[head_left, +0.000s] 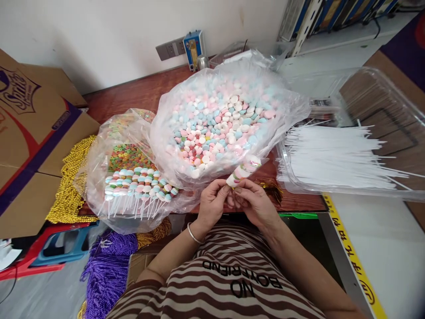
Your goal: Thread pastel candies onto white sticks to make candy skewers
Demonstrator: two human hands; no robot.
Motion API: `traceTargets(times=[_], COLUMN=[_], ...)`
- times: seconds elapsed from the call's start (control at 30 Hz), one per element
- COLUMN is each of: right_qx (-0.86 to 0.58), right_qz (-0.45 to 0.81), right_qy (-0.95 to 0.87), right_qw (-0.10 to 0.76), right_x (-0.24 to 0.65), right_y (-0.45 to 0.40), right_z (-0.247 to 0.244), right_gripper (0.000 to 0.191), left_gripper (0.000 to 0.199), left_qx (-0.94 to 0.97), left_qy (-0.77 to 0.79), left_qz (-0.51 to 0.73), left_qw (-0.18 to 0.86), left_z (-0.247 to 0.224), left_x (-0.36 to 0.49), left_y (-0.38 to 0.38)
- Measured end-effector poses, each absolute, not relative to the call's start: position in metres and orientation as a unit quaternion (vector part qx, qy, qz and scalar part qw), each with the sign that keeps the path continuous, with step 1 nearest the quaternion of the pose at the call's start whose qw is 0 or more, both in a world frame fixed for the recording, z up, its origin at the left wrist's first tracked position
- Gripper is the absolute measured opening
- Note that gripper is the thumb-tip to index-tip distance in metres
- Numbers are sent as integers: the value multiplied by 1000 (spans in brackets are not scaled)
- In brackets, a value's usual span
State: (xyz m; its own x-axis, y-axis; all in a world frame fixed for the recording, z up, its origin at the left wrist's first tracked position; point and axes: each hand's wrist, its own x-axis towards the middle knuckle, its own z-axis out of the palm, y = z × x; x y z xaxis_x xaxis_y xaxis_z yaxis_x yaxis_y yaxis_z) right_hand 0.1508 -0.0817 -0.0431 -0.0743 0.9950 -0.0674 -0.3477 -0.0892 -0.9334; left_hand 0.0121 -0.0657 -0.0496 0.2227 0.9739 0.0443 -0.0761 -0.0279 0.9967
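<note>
Between my two hands is a candy stick (244, 170) in a clear wrapper, tilted up to the right, with pink, white and green pieces. My left hand (212, 199) pinches its lower end, thumb and fingers closed. Beside it, the closed fingers of my right hand (255, 199) grip the gathered bottom of the wrapper. Fingers hide the lower stick. Just right of my hands lie shiny gold strips (271, 191), possibly ties. Behind the hands sits a big plastic bag (162, 128) of pastel candies (229, 128). Finished candy skewers (139, 186) on white sticks lie at the left.
White sticks (335, 155) fill a clear plastic tub (381, 191) on the right. Ring-shaped candies (129, 158) sit in another clear bag (96, 141). A Sprite carton (36, 146), gold bead strings (71, 177) and purple bead strings (108, 270) are on the left.
</note>
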Motion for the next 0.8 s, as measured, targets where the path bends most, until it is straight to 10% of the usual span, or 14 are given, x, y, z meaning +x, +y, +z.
traceTargets(times=[0.3, 0.53, 0.63, 0.8], right_qx=[-478, -332, -400, -502], right_qz=[477, 680, 526, 19], right_qy=[-456, -450, -557, -680], right_qw=[580, 474, 502, 534], right_x=[147, 147, 159, 177], right_y=[-82, -86, -81, -70], right_z=[-40, -30, -11, 24], right_gripper=[27, 39, 29, 7], left_gripper=[18, 21, 29, 56], left_qx=[626, 783, 730, 588], left_qy=[440, 304, 407, 390], left_qz=[508, 520, 541, 347], left_qw=[396, 152, 92, 618], left_z=[-51, -27, -6, 13], left_x=[5, -24, -39, -47], left_y=[-66, -55, -63, -94])
